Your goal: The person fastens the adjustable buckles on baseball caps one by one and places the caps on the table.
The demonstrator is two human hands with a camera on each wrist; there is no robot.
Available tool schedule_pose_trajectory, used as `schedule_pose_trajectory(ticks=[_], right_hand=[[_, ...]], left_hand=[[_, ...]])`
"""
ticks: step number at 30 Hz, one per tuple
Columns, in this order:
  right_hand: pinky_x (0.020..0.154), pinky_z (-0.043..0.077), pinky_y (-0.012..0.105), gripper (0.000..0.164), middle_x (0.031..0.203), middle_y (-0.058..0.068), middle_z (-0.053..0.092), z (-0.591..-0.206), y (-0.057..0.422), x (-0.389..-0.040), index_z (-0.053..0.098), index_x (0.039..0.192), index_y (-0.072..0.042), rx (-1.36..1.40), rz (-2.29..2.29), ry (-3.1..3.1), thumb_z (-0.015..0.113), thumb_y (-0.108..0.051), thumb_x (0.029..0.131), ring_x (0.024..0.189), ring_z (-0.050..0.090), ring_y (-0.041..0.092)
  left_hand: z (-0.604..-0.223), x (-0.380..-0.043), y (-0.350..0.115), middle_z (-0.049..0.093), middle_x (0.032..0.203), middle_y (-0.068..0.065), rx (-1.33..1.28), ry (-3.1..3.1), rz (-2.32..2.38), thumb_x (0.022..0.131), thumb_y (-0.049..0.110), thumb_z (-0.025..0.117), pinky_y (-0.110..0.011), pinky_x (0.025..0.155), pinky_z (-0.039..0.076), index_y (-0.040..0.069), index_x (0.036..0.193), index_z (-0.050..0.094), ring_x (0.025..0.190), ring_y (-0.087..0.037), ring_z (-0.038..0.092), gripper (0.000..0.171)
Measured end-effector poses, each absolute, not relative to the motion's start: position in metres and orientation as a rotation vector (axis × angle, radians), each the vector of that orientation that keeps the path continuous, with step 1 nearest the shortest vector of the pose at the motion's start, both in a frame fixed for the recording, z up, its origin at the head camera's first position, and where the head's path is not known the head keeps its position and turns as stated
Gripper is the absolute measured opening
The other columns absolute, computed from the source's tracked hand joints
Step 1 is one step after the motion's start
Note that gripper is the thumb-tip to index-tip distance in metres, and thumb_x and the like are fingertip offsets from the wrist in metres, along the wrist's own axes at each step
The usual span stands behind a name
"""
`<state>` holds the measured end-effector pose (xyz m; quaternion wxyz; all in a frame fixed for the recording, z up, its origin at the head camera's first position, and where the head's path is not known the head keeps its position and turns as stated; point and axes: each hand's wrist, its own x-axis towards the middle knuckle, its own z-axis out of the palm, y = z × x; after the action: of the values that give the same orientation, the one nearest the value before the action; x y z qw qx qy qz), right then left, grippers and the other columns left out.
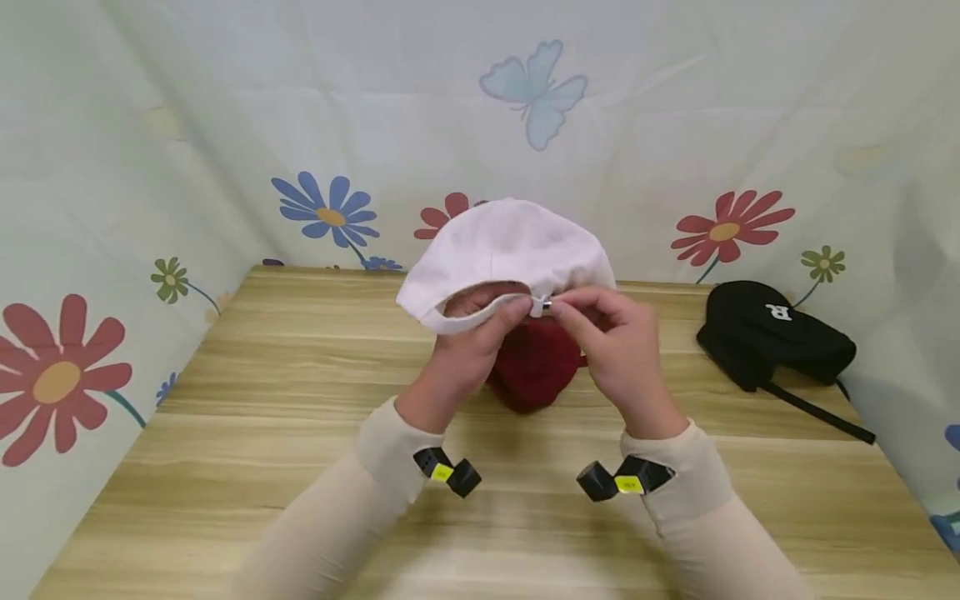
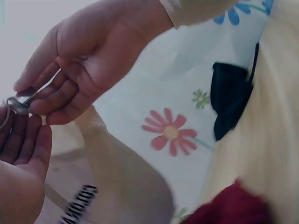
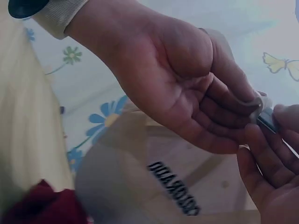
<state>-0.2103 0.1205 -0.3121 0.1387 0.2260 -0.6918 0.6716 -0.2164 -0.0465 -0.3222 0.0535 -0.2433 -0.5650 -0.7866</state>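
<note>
A white baseball cap (image 1: 517, 237) is held up above the table, its back opening and strap turned toward me. My left hand (image 1: 468, 354) pinches the strap at the left of a small metal buckle (image 3: 267, 120), thumb on the near side. On the right side of the buckle, my right hand (image 1: 626, 350) pinches between thumb and index finger. Both hands' fingertips meet close together there. In the right wrist view, dark lettering (image 3: 173, 189) shows on the cap below the hands. Beneath the hands, a dark red cap (image 1: 534, 367) lies on the table, partly hidden.
A black cap (image 1: 772, 333) with a white letter and a loose strap lies at the table's right side. The wood-grain table (image 1: 285, 400) meets a flower-printed curtain (image 1: 420, 100) at the back and sides. A camera sits on each wrist.
</note>
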Motion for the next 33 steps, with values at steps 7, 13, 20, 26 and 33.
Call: schedule_pose_trajectory(ticks=[7,13,20,26,33], right_hand=[[0.061,0.055,0.028,0.017,0.074,0.001,0.066,-0.364,0.115,-0.202,0.066,0.090,-0.002,0.544,2.018,-2.091,0.067,-0.017,0.082,0.068,0.065,0.016],[0.062,0.055,0.029,0.024,0.078,0.006,0.066,-0.394,0.110,-0.210,0.065,0.092,-0.002,0.392,2.115,-2.175,0.066,-0.025,0.083,0.068,0.066,0.017],[0.063,0.055,0.033,0.031,0.076,0.003,0.066,-0.404,0.107,-0.214,0.064,0.094,0.001,0.230,2.268,-2.143,0.067,-0.027,0.081,0.066,0.067,0.014],[0.063,0.056,0.028,0.027,0.073,0.002,0.066,-0.407,0.105,-0.211,0.061,0.092,0.004,0.214,2.463,-1.997,0.066,-0.020,0.082,0.064,0.066,0.014],[0.062,0.056,0.027,0.016,0.072,0.004,0.065,-0.406,0.103,-0.210,0.062,0.087,0.001,0.166,2.635,-1.812,0.067,-0.013,0.082,0.063,0.065,0.015]], left_hand=[[-0.375,-0.203,-0.045,0.059,0.112,-0.008,-0.735,-1.615,-2.590,0.094,0.007,0.046,-0.037,0.084,0.052,-0.001,0.119,0.050,0.096,-0.020,0.061,0.027],[-0.407,-0.208,-0.044,0.066,0.099,-0.004,-0.348,-1.631,-2.765,0.094,0.015,0.049,-0.032,0.085,0.052,-0.004,0.109,0.057,0.091,-0.017,0.063,0.025],[-0.420,-0.206,-0.041,0.066,0.077,0.001,-0.033,-1.507,-2.887,0.091,0.016,0.054,-0.025,0.077,0.052,0.010,0.087,0.064,0.075,-0.011,0.063,0.013],[-0.423,-0.198,-0.045,0.062,0.068,0.003,0.011,-1.501,-2.919,0.089,0.013,0.056,-0.023,0.066,0.050,0.013,0.082,0.063,0.065,-0.009,0.058,0.010],[-0.429,-0.180,-0.060,0.061,0.075,0.003,-0.010,-1.800,-3.089,0.091,0.028,0.052,-0.022,0.056,0.046,0.010,0.094,0.056,0.062,-0.010,0.057,0.018]])
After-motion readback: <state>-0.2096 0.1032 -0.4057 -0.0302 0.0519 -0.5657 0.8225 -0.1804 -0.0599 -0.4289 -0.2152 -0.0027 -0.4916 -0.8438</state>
